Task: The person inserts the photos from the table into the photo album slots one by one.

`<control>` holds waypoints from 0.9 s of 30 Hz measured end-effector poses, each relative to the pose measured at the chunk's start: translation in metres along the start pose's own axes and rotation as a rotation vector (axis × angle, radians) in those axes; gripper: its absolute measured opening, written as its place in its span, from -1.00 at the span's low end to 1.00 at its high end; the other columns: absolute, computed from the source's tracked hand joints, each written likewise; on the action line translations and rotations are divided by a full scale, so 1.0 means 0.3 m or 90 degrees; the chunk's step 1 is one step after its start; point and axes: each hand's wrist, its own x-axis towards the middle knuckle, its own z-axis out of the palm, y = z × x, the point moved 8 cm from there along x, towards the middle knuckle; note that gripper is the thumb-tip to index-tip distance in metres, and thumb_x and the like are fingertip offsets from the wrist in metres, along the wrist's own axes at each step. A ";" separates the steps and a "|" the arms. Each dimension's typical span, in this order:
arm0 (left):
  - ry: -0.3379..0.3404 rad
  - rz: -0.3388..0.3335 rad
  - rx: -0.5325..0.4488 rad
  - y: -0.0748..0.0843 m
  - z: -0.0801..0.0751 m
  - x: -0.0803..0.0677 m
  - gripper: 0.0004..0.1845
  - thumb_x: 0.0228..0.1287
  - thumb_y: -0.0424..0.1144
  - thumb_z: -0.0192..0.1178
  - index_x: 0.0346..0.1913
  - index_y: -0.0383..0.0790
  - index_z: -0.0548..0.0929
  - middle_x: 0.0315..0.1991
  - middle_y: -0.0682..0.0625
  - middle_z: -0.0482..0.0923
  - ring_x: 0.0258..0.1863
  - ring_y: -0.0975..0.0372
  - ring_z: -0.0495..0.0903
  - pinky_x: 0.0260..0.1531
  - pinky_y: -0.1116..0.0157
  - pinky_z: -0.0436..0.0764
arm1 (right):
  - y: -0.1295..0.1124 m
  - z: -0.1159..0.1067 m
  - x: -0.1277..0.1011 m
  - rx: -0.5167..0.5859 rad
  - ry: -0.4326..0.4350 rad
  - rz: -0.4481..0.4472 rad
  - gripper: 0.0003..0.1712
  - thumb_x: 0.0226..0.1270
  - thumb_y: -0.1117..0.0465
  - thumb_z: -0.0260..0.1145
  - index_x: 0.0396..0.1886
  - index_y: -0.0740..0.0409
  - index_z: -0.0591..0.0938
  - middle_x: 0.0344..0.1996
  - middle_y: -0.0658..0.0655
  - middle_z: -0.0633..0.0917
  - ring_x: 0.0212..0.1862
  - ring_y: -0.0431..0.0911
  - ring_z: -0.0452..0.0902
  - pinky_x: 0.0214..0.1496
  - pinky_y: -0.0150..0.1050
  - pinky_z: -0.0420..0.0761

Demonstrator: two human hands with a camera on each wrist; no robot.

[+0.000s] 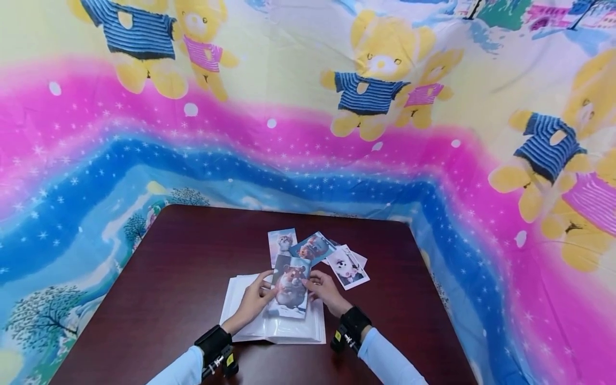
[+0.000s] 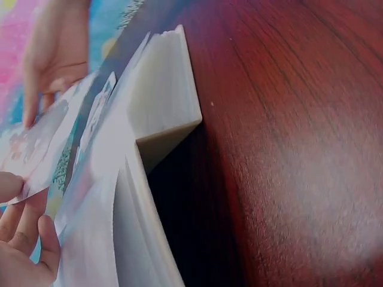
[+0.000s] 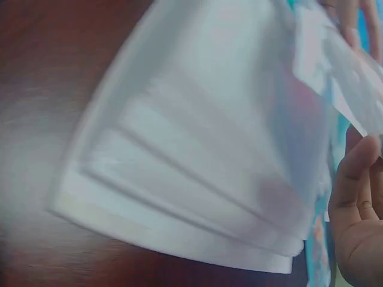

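The hamster card point(image 1: 291, 286) is held above the open white album point(image 1: 300, 332), pinched at its left edge by the left hand point(image 1: 255, 299) and at its right edge by the right hand point(image 1: 328, 292). Just beyond lie a cat card point(image 1: 283, 241), a blue-toned card point(image 1: 314, 248) and a white-bordered card point(image 1: 347, 267), on the dark reddish surface point(image 1: 202, 251); a bear-print cloth point(image 1: 289, 144) hangs behind.

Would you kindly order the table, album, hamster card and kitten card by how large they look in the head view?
Largest to smallest:
1. Table
2. Album
3. Hamster card
4. Kitten card, partly covered, so ranked by its visible part
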 end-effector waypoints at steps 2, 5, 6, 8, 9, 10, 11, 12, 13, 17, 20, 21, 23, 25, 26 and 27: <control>-0.009 0.008 0.024 -0.014 0.006 0.010 -0.49 0.35 -0.41 0.24 0.32 -0.38 0.43 -0.31 -0.11 0.67 -0.43 0.15 0.69 -0.38 0.35 0.57 | -0.022 -0.016 0.022 -0.005 0.010 -0.011 -0.74 0.47 0.26 0.24 -0.04 0.40 0.49 -0.38 0.04 0.60 -0.40 -0.16 0.54 -0.43 -0.28 0.59; 0.007 0.021 0.099 -0.024 0.006 0.020 -0.56 0.36 -0.41 0.22 0.27 -0.38 0.48 -0.38 0.02 0.65 -0.48 0.27 0.63 -0.43 0.34 0.55 | -0.043 -0.051 0.057 -0.010 0.033 -0.032 -0.81 0.48 0.30 0.21 -0.10 0.39 0.49 -0.40 0.03 0.58 -0.40 -0.17 0.49 -0.42 -0.28 0.58; 0.013 0.036 0.128 -0.020 0.006 0.021 -0.60 0.36 -0.42 0.20 0.23 -0.39 0.50 -0.41 0.05 0.63 -0.50 0.30 0.60 -0.46 0.34 0.52 | -0.052 -0.063 0.067 -0.007 0.043 -0.039 -0.84 0.48 0.32 0.19 -0.11 0.38 0.48 -0.40 0.03 0.57 -0.41 -0.16 0.48 -0.39 -0.24 0.59; 0.027 0.094 0.199 -0.005 0.009 0.019 -0.68 0.31 -0.45 0.23 0.11 -0.39 0.57 -0.47 0.11 0.56 -0.54 0.34 0.52 -0.51 0.34 0.46 | -0.063 -0.089 0.089 0.001 0.068 -0.050 -0.92 0.49 0.38 0.15 -0.16 0.36 0.47 -0.42 0.04 0.55 -0.44 -0.15 0.46 -0.37 -0.19 0.60; 0.030 0.131 0.238 0.004 0.016 0.019 -0.72 0.28 -0.45 0.26 0.04 -0.37 0.60 -0.48 0.11 0.54 -0.54 0.33 0.48 -0.51 0.33 0.44 | -0.068 -0.103 0.099 0.005 0.084 -0.053 -0.95 0.48 0.40 0.14 -0.18 0.35 0.46 -0.43 0.04 0.53 -0.45 -0.14 0.45 -0.35 -0.16 0.61; 0.031 0.172 0.276 0.018 0.025 0.016 -0.75 0.24 -0.46 0.30 -0.03 -0.34 0.63 -0.48 0.10 0.52 -0.52 0.32 0.46 -0.49 0.32 0.43 | -0.073 -0.117 0.109 0.006 0.100 -0.057 -0.96 0.48 0.42 0.14 -0.20 0.35 0.45 -0.44 0.05 0.51 -0.46 -0.13 0.45 -0.35 -0.13 0.62; 0.030 0.215 0.318 0.031 0.037 0.014 -0.78 0.20 -0.44 0.34 -0.09 -0.30 0.65 -0.47 0.10 0.50 -0.50 0.30 0.44 -0.47 0.31 0.41 | -0.077 -0.131 0.118 0.010 0.117 -0.057 -0.96 0.47 0.44 0.14 -0.21 0.34 0.43 -0.44 0.05 0.50 -0.46 -0.13 0.44 -0.33 -0.10 0.63; 0.024 0.259 0.354 0.044 0.051 0.012 -0.80 0.16 -0.42 0.38 -0.14 -0.26 0.67 -0.45 0.09 0.49 -0.47 0.28 0.44 -0.44 0.29 0.41 | -0.082 -0.143 0.124 0.011 0.131 -0.057 -0.95 0.47 0.44 0.14 -0.22 0.34 0.41 -0.45 0.05 0.47 -0.45 -0.12 0.43 -0.32 -0.05 0.64; 0.016 0.300 0.385 0.054 0.067 0.008 -0.80 0.11 -0.39 0.42 -0.19 -0.21 0.68 -0.43 0.08 0.48 -0.43 0.25 0.43 -0.41 0.26 0.39 | -0.084 -0.152 0.132 0.009 0.145 -0.057 -0.93 0.47 0.44 0.13 -0.22 0.36 0.40 -0.45 0.05 0.45 -0.45 -0.11 0.43 -0.31 -0.03 0.65; -0.056 0.398 0.458 0.068 0.130 0.001 -0.79 0.07 -0.24 0.49 -0.24 -0.08 0.69 -0.30 0.07 0.49 -0.27 0.19 0.45 -0.32 0.19 0.37 | -0.091 -0.176 0.156 0.018 0.172 -0.054 -0.89 0.50 0.43 0.10 -0.15 0.39 0.34 -0.44 0.06 0.40 -0.42 -0.03 0.39 -0.18 0.16 0.63; -0.119 0.436 0.468 0.066 0.166 -0.002 -0.75 0.08 -0.17 0.47 -0.17 -0.09 0.70 -0.15 -0.04 0.57 -0.10 0.09 0.52 -0.18 0.08 0.43 | -0.095 -0.182 0.167 0.027 0.184 -0.051 -0.89 0.53 0.42 0.06 -0.07 0.36 0.33 -0.39 0.08 0.41 -0.38 -0.03 0.39 -0.09 0.24 0.58; -0.139 0.443 0.470 0.065 0.175 -0.005 -0.72 0.09 -0.15 0.46 -0.14 -0.11 0.69 -0.08 -0.11 0.59 -0.02 0.03 0.54 -0.12 0.02 0.45 | -0.098 -0.182 0.169 0.027 0.187 -0.052 -0.88 0.53 0.41 0.05 -0.05 0.36 0.34 -0.37 0.09 0.43 -0.37 -0.03 0.40 -0.07 0.25 0.57; -0.168 0.454 0.475 0.061 0.187 -0.009 -0.66 0.11 -0.12 0.45 -0.08 -0.16 0.69 0.04 -0.25 0.58 0.09 -0.10 0.53 -0.02 -0.08 0.46 | -0.101 -0.182 0.175 0.035 0.192 -0.052 -0.85 0.54 0.41 0.05 0.01 0.35 0.34 -0.33 0.12 0.45 -0.35 -0.04 0.41 -0.01 0.28 0.54; -0.189 0.455 0.481 0.057 0.192 -0.011 -0.62 0.14 -0.10 0.42 -0.03 -0.20 0.68 0.11 -0.38 0.53 0.16 -0.23 0.48 0.06 -0.17 0.43 | -0.104 -0.183 0.183 0.034 0.195 -0.056 -0.83 0.55 0.39 0.04 0.04 0.35 0.35 -0.29 0.13 0.46 -0.32 -0.05 0.42 0.01 0.29 0.53; -0.196 0.451 0.486 0.054 0.194 -0.011 -0.61 0.16 -0.10 0.41 0.00 -0.22 0.68 0.14 -0.42 0.51 0.18 -0.27 0.46 0.10 -0.21 0.41 | -0.106 -0.184 0.187 0.031 0.196 -0.057 -0.83 0.55 0.39 0.03 0.04 0.35 0.35 -0.29 0.14 0.46 -0.32 -0.05 0.43 0.02 0.31 0.52; -0.200 0.447 0.491 0.051 0.196 -0.009 -0.61 0.17 -0.10 0.40 0.01 -0.23 0.68 0.16 -0.44 0.49 0.19 -0.28 0.45 0.12 -0.23 0.40 | -0.105 -0.186 0.192 0.032 0.196 -0.059 -0.84 0.56 0.38 0.03 0.03 0.35 0.34 -0.29 0.14 0.45 -0.31 -0.04 0.43 0.03 0.31 0.51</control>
